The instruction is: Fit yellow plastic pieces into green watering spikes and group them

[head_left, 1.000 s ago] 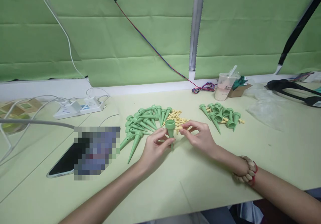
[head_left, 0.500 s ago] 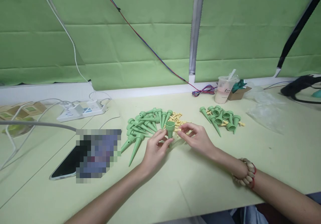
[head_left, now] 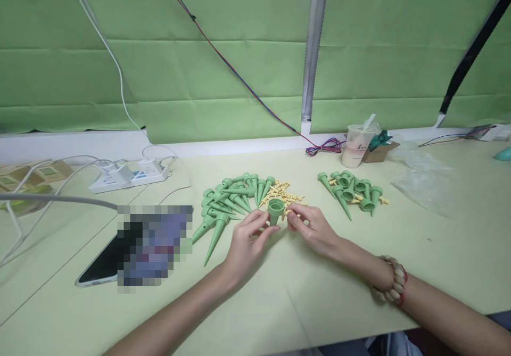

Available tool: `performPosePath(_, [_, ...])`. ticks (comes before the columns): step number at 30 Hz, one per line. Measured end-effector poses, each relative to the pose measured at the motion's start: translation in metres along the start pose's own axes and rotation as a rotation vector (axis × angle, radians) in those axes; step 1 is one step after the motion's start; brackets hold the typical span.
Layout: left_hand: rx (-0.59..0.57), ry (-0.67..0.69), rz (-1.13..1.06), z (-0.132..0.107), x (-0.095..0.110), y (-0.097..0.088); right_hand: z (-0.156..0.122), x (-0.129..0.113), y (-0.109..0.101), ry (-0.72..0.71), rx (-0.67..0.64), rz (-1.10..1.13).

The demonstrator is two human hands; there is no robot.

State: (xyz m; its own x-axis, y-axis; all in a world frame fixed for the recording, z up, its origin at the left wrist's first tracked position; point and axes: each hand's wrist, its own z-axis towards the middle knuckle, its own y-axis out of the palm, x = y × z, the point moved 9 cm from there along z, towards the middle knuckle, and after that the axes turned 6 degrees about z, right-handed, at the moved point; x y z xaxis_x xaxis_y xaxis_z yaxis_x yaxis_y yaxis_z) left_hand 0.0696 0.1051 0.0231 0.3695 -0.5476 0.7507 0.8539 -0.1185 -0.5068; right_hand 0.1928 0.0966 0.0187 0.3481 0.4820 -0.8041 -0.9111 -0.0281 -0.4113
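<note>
My left hand point(head_left: 248, 237) pinches a green cone-shaped spike point(head_left: 275, 212), held with its open cup end up just above the table. My right hand point(head_left: 311, 225) is closed beside the cup, its fingertips pinched on a small yellow peg point(head_left: 290, 212) that touches the cup's rim. Behind the hands lies a pile of green spikes point(head_left: 227, 199) and a scatter of small yellow pegs point(head_left: 281, 191). A second heap of green spikes point(head_left: 353, 187) with pegs in them lies to the right.
A phone point(head_left: 104, 260) with a blurred screen lies at the left, a white power strip point(head_left: 128, 175) with cables behind it. A plastic drink cup point(head_left: 354, 144), a small cardboard box point(head_left: 377, 151) and a clear bag point(head_left: 423, 178) stand at the back right. A green partition backs the table.
Both hands have sunk a little toward the table, and the spike now tilts with its cup end toward the camera. My right hand has drawn in closer to the cup.
</note>
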Motion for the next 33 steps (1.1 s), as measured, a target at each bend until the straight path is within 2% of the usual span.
performPosePath(3, [0.03,0.088,0.067,0.001,0.005,-0.004,-0.001,0.01,0.014,0.167,-0.102,0.354])
performPosePath(6, [0.031,0.13,0.092,0.001,0.009,-0.005,-0.002,0.016,0.024,0.264,-0.167,0.551])
performPosePath(18, [0.047,0.177,0.116,0.002,0.008,-0.006,-0.003,0.02,0.031,0.372,-0.219,0.647])
performPosePath(24, [0.02,0.148,0.12,0.001,0.009,-0.002,-0.006,0.025,0.032,0.375,-0.208,0.497])
performPosePath(29, [0.039,0.083,0.099,0.002,0.004,-0.004,-0.005,0.012,0.013,0.167,-0.106,0.053])
performPosePath(33, [0.015,0.063,0.073,0.003,0.002,-0.001,-0.003,0.003,0.003,0.077,-0.05,-0.186])
